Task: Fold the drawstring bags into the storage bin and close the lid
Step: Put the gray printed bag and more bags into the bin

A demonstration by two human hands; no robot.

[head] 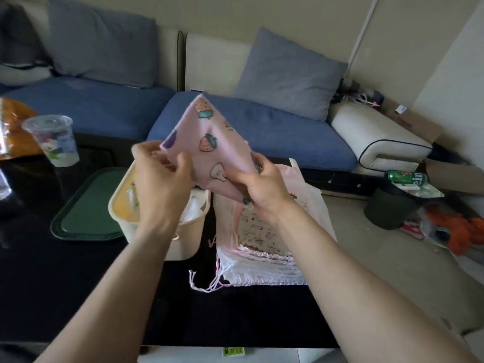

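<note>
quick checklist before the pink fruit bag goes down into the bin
1. Both hands hold the bag: ok. Left hand and right hand each pinch the pink fruit-print bag, held up in the air.
2. Bag folded compact: cannot tell; it hangs as a loose angled shape.
3. Bin open: ok. The cream storage bin has no lid on; the green lid lies flat beside it.
4. Room in the bin: cannot tell; the left hand hides most of the inside.
5. Bags left to fold: not ok; a stack of drawstring bags lies right of the bin.
</note>
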